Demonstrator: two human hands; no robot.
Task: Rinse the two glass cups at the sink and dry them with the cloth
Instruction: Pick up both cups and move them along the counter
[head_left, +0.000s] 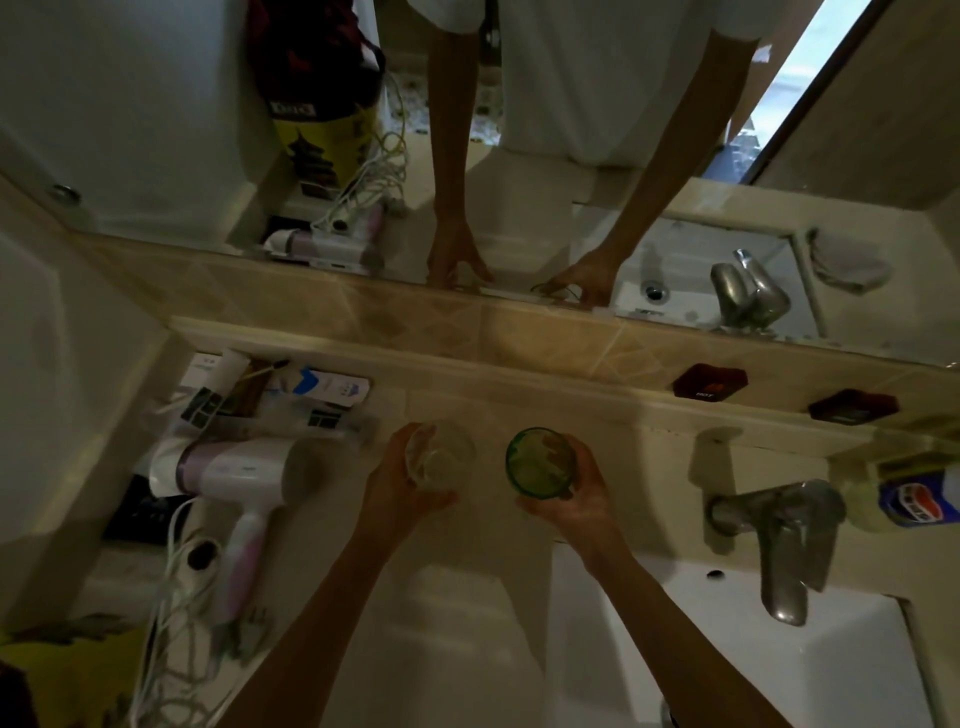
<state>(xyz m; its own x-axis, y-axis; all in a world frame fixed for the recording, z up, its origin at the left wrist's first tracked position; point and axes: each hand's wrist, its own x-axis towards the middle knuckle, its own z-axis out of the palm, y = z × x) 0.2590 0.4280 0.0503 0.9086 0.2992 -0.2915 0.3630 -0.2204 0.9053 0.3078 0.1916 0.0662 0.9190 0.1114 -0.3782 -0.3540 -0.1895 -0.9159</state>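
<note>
A clear glass cup (441, 454) stands on the beige counter, and my left hand (400, 480) wraps around its left side. Right of it is a green-tinted glass cup (540, 461), gripped from the right and below by my right hand (569, 499). Both cups are upright, a short gap apart, just left of the white sink (779, 675). The metal faucet (784, 545) juts over the basin at the right. No cloth shows on the counter; a grey cloth appears only in the mirror (847, 262).
A white and pink hair dryer (234, 478) with a tangled cord lies at the left beside boxes and tubes (291, 395). Two dark red dishes (709, 384) sit on the ledge. A bottle (904, 499) stands behind the faucet. The mirror reflects my arms.
</note>
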